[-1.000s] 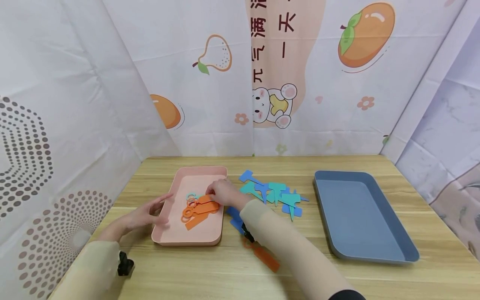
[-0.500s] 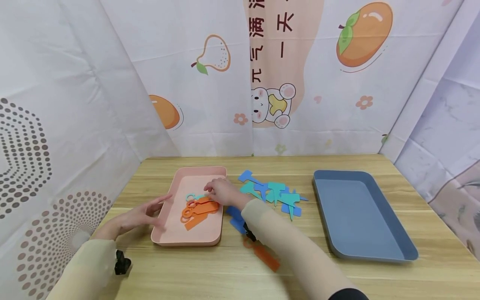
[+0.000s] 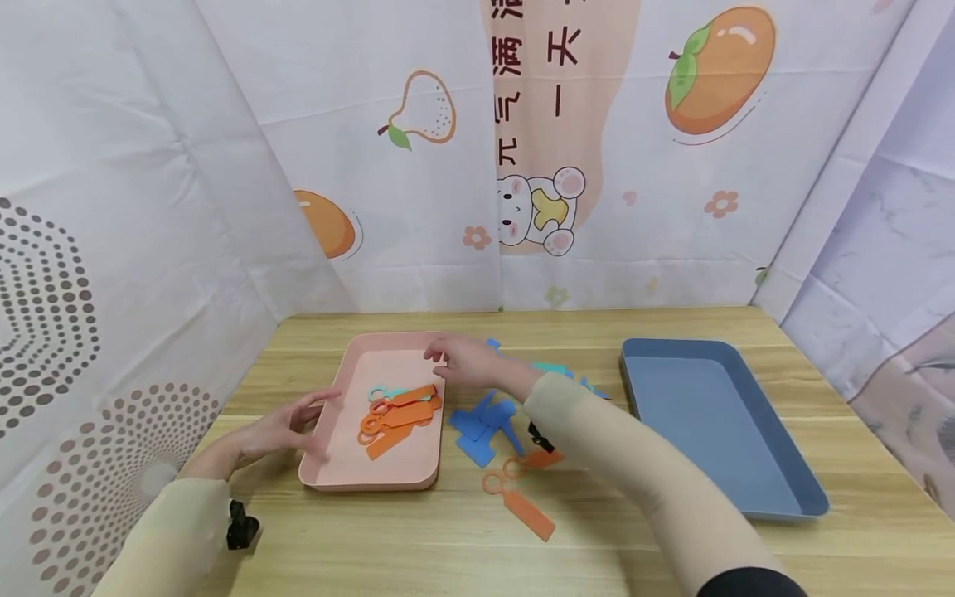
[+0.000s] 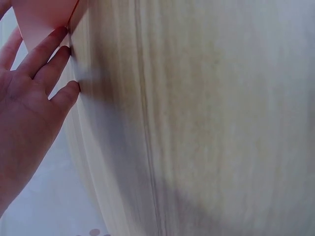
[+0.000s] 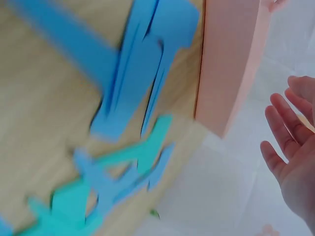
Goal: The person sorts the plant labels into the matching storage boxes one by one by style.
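In the head view, my left hand (image 3: 279, 427) is at the left side of a pink tray (image 3: 339, 464), its fingers spread and fairly straight. The left wrist view shows those fingertips against the tray's outer wall (image 4: 42, 14). Inside the tray lie several orange ring-ended tags (image 3: 399, 416) in an overlapping pile, with a teal ring-ended tag (image 3: 378, 391) partly under them. My right hand (image 3: 472, 362) hovers at the tray's right rim, fingers loosely bent and nothing held. The right wrist view also shows this right hand (image 5: 295, 152) without anything in it.
Blue T-shaped plant labels (image 3: 477, 424) lie right of the pink tray, and teal ones (image 5: 71, 201) lie behind, partly hidden by my right arm. Two orange ring-ended tags (image 3: 528, 512) are on the wooden table. A blue-grey tray (image 3: 709, 414) stands on the right.
My right hand has let go of an orange tag in the pink tray, then lifted and moved back and right to the rim. The left hand has stayed nearly still.
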`<state>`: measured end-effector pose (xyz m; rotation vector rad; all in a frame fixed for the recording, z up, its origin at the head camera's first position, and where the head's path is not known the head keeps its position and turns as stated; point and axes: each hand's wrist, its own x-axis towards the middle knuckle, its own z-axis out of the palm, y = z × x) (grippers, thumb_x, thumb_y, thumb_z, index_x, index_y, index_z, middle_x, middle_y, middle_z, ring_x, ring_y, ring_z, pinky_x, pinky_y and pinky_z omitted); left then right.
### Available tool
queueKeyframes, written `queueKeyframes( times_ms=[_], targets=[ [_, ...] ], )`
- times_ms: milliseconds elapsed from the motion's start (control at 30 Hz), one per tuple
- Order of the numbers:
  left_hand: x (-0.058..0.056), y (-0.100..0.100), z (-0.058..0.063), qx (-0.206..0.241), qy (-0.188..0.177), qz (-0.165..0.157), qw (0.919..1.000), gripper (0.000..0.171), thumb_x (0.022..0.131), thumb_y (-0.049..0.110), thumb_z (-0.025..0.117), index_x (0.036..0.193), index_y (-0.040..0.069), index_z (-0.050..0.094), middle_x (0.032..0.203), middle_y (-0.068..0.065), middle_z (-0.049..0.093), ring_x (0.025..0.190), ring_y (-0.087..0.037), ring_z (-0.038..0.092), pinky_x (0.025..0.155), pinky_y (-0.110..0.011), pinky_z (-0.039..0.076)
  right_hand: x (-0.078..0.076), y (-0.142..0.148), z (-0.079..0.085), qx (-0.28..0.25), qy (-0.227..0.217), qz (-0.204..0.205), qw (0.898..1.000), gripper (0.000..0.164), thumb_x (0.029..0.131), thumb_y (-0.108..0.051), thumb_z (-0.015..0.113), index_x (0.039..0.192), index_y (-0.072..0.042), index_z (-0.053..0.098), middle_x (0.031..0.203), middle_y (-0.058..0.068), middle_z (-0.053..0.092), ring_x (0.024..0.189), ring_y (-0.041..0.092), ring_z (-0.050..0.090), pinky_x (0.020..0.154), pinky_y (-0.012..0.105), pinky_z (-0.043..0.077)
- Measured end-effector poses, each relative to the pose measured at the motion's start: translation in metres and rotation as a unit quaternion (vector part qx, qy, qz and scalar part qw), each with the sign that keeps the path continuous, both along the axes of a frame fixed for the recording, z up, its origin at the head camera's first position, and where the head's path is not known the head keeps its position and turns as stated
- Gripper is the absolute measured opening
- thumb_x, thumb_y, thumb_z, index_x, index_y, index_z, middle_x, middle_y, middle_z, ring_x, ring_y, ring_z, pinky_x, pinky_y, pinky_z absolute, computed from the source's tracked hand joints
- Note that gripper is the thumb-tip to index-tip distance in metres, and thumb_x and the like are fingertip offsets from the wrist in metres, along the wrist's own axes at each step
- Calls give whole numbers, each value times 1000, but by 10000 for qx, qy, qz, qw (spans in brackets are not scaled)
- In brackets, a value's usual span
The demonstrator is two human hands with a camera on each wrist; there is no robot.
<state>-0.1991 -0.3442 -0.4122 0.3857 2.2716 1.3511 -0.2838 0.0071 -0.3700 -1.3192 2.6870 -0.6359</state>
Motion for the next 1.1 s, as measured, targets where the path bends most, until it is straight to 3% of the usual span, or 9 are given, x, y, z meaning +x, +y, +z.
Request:
queueKeyframes(
  times_ms=[233,400,700,1100],
  targets=[
    [0,-2,-2,65,-16,34,10000,91,82,5,77,153,5,21,156,-30,10,140,-52,8,107,-67,10,6,42,8,168,132,394,9990,27,95,-11,63,120,-3,63,112,11,64,99,23,61,85,31,49],
    [0,-3,-6,147,-93,79,9998,91,83,6,76,153,6,19,156,-29,10,141,-49,9,108,-66,11,20,72,8,599,-244,522,9965,29,95,-13,64,122,-3,63,111,9,65,101,25,61,86,34,48],
    [2,-4,4,16,-32,-192,9998,87,85,6,74,152,0,20,155,-32,12,139,-52,12,106,-66,17,42,116,0,1145,-1050,641,9858,32,89,-13,71,119,-3,64,113,5,63,102,24,60,86,33,48],
    [-2,-2,5,9,26,-362,9993,88,84,6,75,152,-2,19,155,-33,10,138,-53,13,105,-65,20,46,140,-20,1749,-1470,236,9733,41,72,-20,87,103,-15,60,94,-6,52,88,13,48,85,30,44]
  ],
)
